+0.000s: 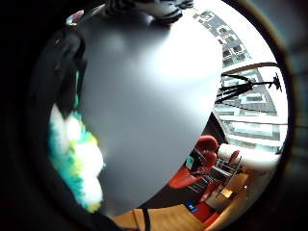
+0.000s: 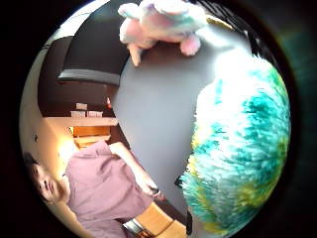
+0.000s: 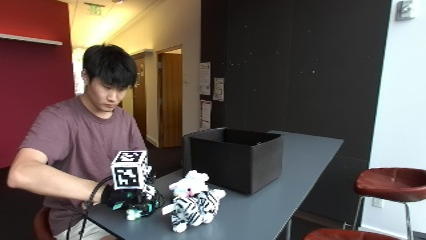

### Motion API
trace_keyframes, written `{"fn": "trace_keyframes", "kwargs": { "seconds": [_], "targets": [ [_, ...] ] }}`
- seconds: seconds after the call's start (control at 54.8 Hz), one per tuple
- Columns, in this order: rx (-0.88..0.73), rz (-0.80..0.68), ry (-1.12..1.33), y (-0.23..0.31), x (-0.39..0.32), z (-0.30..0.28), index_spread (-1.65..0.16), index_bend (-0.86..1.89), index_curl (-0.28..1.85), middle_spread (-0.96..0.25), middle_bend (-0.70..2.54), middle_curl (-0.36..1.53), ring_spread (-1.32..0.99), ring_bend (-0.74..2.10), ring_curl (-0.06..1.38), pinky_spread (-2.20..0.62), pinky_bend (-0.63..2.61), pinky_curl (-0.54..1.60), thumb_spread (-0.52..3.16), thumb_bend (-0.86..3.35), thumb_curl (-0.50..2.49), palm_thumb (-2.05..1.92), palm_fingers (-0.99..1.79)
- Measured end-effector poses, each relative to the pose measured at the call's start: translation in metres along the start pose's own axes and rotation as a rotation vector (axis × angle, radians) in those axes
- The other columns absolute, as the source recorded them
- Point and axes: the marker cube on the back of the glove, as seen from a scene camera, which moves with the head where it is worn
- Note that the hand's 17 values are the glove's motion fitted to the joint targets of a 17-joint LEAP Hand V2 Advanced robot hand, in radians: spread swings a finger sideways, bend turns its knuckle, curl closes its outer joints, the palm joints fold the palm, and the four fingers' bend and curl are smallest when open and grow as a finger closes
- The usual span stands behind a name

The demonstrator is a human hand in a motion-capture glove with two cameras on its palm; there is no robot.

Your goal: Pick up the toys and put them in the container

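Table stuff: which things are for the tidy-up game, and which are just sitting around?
For the job:
- teal fluffy toy, under the gloved hand
- zebra toy, on the table
- pink toy, on the table
- black box, where toys go

Just around:
- red stools
- grey table
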Motion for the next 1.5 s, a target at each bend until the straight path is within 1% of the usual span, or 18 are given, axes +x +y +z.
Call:
{"fn": "trace_keyframes", "kwargs": {
  "seconds": [0.018, 0.146, 0.183, 0.274, 0.347, 0.493, 0.676, 0.84, 0.895, 0.968, 1.022, 1.077, 1.15, 1.205, 1.296, 1.442, 1.479, 1.497],
  "targets": [
    [0.007, 0.004, 0.005, -0.001, -0.002, 0.000, -0.26, 0.49, 0.32, -0.26, 0.68, 0.37, -0.28, 0.69, 0.34, -0.16, 0.62, 0.30, 1.15, 0.13, 0.45, 0.44, 0.93],
    [-0.038, 0.050, 0.056, -0.012, -0.014, 0.000, -0.26, 0.62, 0.39, -0.31, 0.85, 0.48, -0.40, 0.84, 0.43, -0.28, 0.78, 0.38, 1.00, 0.15, 0.55, 0.55, 1.10],
    [-0.098, 0.063, 0.067, -0.013, -0.018, -0.001, -0.26, 0.66, 0.43, -0.33, 0.90, 0.51, -0.43, 0.88, 0.46, -0.30, 0.82, 0.41, 0.96, 0.15, 0.57, 0.56, 1.10],
    [-0.324, 0.089, 0.055, -0.014, -0.022, -0.011, -0.25, 0.83, 0.51, -0.33, 1.07, 0.60, -0.45, 1.02, 0.53, -0.36, 0.95, 0.48, 0.84, 0.12, 0.62, 0.55, 1.25],
    [-0.369, 0.106, 0.053, -0.013, -0.031, -0.027, -0.24, 0.91, 0.57, -0.32, 1.15, 0.65, -0.46, 1.11, 0.57, -0.39, 1.03, 0.53, 0.76, 0.10, 0.66, 0.56, 1.22],
    [-0.283, 0.095, 0.021, -0.022, -0.064, -0.099, -0.22, 1.02, 0.65, -0.30, 1.26, 0.72, -0.45, 1.22, 0.63, -0.43, 1.13, 0.61, 0.63, 0.07, 0.73, 0.56, 1.11],
    [-0.101, 0.051, 0.113, -0.055, -0.110, -0.197, -0.20, 1.09, 0.72, -0.27, 1.31, 0.78, -0.43, 1.29, 0.68, -0.45, 1.18, 0.69, 0.52, 0.05, 0.81, 0.56, 1.04],
    [0.029, -0.134, 0.180, -0.098, -0.149, -0.254, -0.19, 1.11, 0.77, -0.25, 1.34, 0.81, -0.42, 1.32, 0.70, -0.46, 1.19, 0.75, 0.46, 0.03, 0.87, 0.58, 1.01],
    [0.052, -0.092, 0.177, -0.118, -0.166, -0.266, -0.18, 1.11, 0.78, -0.25, 1.35, 0.82, -0.41, 1.33, 0.70, -0.46, 1.19, 0.76, 0.44, 0.02, 0.89, 0.58, 1.00],
    [0.077, 0.055, 0.135, -0.146, -0.187, -0.277, -0.18, 1.11, 0.79, -0.24, 1.35, 0.83, -0.41, 1.34, 0.71, -0.46, 1.19, 0.78, 0.42, 0.02, 0.91, 0.58, 0.99],
    [0.101, 0.091, 0.101, -0.167, -0.209, -0.283, -0.17, 1.12, 0.80, -0.24, 1.35, 0.84, -0.41, 1.34, 0.71, -0.47, 1.19, 0.79, 0.41, 0.01, 0.93, 0.59, 0.98],
    [0.124, 0.049, 0.094, -0.186, -0.232, -0.287, -0.17, 1.12, 0.81, -0.24, 1.35, 0.84, -0.40, 1.35, 0.71, -0.46, 1.19, 0.80, 0.40, 0.01, 0.94, 0.59, 0.98],
    [0.100, -0.083, 0.150, -0.210, -0.258, -0.283, -0.17, 1.12, 0.82, -0.23, 1.35, 0.85, -0.40, 1.35, 0.71, -0.47, 1.19, 0.82, 0.39, 0.00, 0.96, 0.59, 0.96],
    [0.078, -0.078, 0.188, -0.231, -0.282, -0.276, -0.17, 1.11, 0.83, -0.23, 1.34, 0.85, -0.40, 1.35, 0.71, -0.47, 1.19, 0.83, 0.39, -0.01, 0.97, 0.58, 0.94],
    [0.066, -0.170, 0.232, -0.257, -0.317, -0.264, -0.18, 1.10, 0.85, -0.24, 1.33, 0.85, -0.40, 1.35, 0.71, -0.47, 1.18, 0.84, 0.40, -0.01, 0.99, 0.57, 0.88],
    [0.037, -0.202, 0.237, -0.297, -0.356, -0.238, -0.18, 1.06, 0.86, -0.25, 1.30, 0.85, -0.40, 1.35, 0.70, -0.46, 1.16, 0.84, 0.43, -0.02, 1.01, 0.56, 0.79],
    [0.030, -0.180, 0.239, -0.306, -0.368, -0.231, -0.18, 1.04, 0.87, -0.26, 1.28, 0.85, -0.40, 1.35, 0.70, -0.45, 1.16, 0.84, 0.46, -0.02, 1.01, 0.55, 0.72],
    [0.027, -0.159, 0.244, -0.310, -0.372, -0.228, -0.18, 1.00, 0.87, -0.29, 1.03, 0.81, -0.40, 1.39, 0.72, -0.45, 1.25, 0.85, 0.55, 0.02, 1.00, 0.59, 0.46]
  ]
}}
